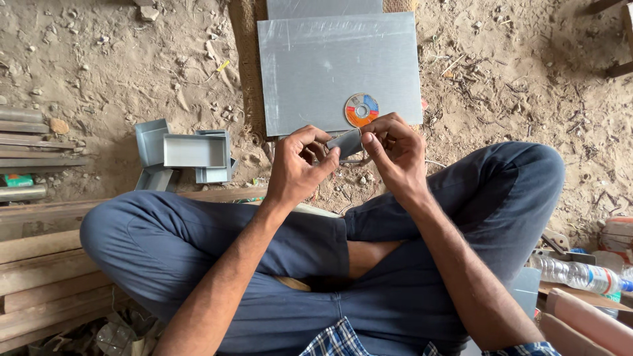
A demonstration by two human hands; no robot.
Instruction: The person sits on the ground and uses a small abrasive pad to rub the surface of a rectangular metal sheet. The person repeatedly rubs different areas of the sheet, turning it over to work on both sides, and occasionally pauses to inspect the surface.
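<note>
While both hands pinch it, small grey metal piece, left hand grip, right hand grip

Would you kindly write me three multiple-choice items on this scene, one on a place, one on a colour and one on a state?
1. Where does the cutting disc lie?
A. on the grey metal sheet
B. on the wooden planks
C. inside a metal box

2. What colour are the person's trousers?
A. red
B. blue
C. white

3. How is the small grey metal piece held?
A. by the left hand alone
B. it lies on the sand
C. between the left hand and the right hand

Answers: 1 A, the disc rests on the sheet near its lower edge. 2 B, both crossed legs are blue. 3 C, fingers of both hands pinch it.
</note>
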